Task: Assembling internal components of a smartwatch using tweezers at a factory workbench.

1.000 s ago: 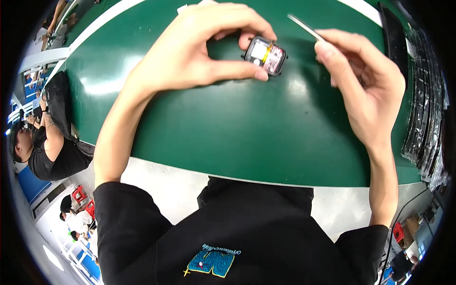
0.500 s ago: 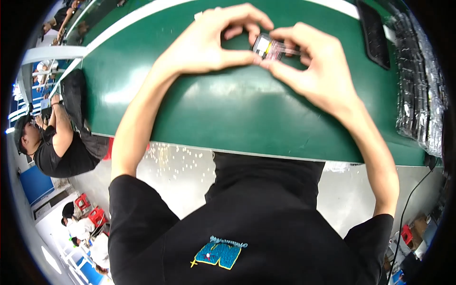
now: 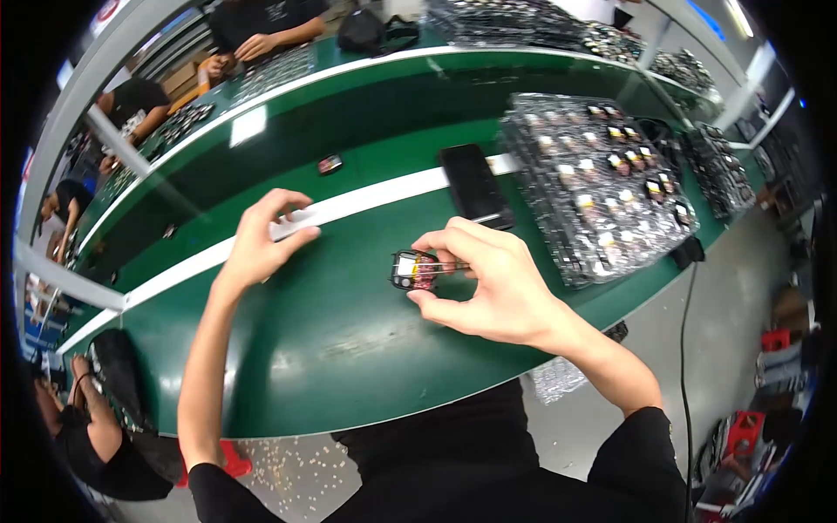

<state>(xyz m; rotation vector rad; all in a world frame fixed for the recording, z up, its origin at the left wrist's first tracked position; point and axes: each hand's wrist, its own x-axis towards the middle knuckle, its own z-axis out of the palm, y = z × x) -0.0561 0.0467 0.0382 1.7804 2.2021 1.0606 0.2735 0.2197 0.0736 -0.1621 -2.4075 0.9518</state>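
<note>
Fingers, R hand [image 3: 501, 283]: I'm seeing 'em pinching blk. device [image 3: 412, 271] btwn tips; L hand [image 3: 260, 240] curling by wht. block [image 3: 291, 224], grip unclear.

An electronics assembly workshop is indicated: small devices [image 3: 620, 164] are stacked in clear trays [image 3: 545, 209] along the green workbench's [image 3: 318, 370] right edge, and workers [image 3: 253, 24] are seen beyond its far edge.

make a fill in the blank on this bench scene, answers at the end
The right hand holds a small device above a ____ tabletop.
In the picture, the black slab lies to the ____ of the clear plastic trays.
The person's sleeves are ____.

Missing words: green; left; black
</note>
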